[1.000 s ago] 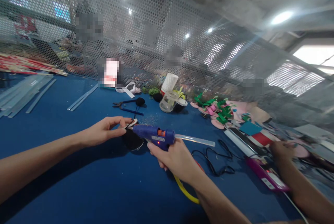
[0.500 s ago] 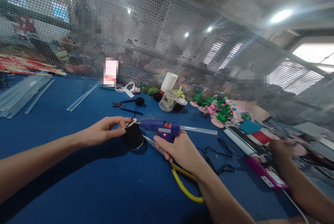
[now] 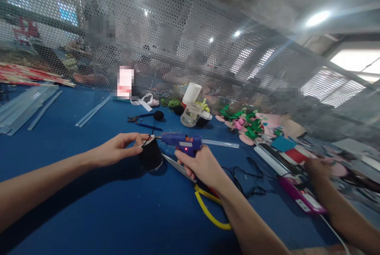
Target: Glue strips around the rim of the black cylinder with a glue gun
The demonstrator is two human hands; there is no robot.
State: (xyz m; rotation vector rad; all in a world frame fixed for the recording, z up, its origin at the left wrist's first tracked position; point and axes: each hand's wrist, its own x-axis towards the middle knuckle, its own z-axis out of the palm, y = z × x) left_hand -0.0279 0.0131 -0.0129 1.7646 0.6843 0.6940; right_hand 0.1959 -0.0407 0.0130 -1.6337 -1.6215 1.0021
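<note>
My left hand (image 3: 118,149) pinches a small white strip (image 3: 149,139) at the top rim of a black cup-shaped piece (image 3: 151,155) that stands on the blue table (image 3: 89,203). My right hand (image 3: 202,166) is wrapped round the grip of a blue hot glue gun (image 3: 181,141) with a red light on. Its nozzle points left and sits at the white strip. A clear glue stick (image 3: 221,143) sticks out of the gun's back.
Yellow-handled scissors (image 3: 202,203) lie under my right wrist. A black cable (image 3: 249,176) lies to the right. Another person's hand (image 3: 317,168) rests by a pink tool (image 3: 299,197). Pliers (image 3: 142,120), a clear cup (image 3: 191,114), felt scraps (image 3: 249,126) and glue sticks (image 3: 26,106) lie further back, before a perforated screen (image 3: 178,41).
My right hand has raised the glue gun and drawn it a little right, so the nozzle tip now meets the white strip; the scissors under it have come into view. My left hand stayed put.
</note>
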